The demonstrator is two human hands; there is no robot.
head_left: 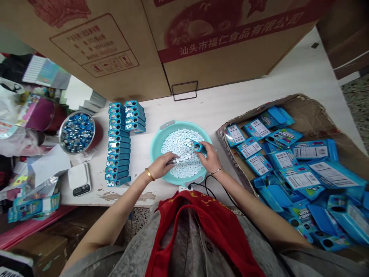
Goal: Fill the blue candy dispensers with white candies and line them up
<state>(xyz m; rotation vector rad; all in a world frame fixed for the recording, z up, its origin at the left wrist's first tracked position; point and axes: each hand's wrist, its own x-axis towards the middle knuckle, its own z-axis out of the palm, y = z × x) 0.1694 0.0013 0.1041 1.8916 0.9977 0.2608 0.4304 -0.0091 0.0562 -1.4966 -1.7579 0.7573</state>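
Observation:
A teal basin (157,144) full of small white candies (181,144) sits on the white table in front of me. My left hand (163,165) reaches into the basin with its fingers pinched together among the candies; what they hold is too small to name. My right hand (209,156) grips a small blue plastic case (196,145) tilted over the candies. A gold bangle is on my left wrist, a thin bracelet on my right.
Filled blue cases stand in rows (118,148) left of the basin. A metal bowl of blue pieces (77,132) and a small scale (79,179) lie further left. A cardboard tray of blue packages (288,161) is on the right. Large cartons (161,42) stand behind.

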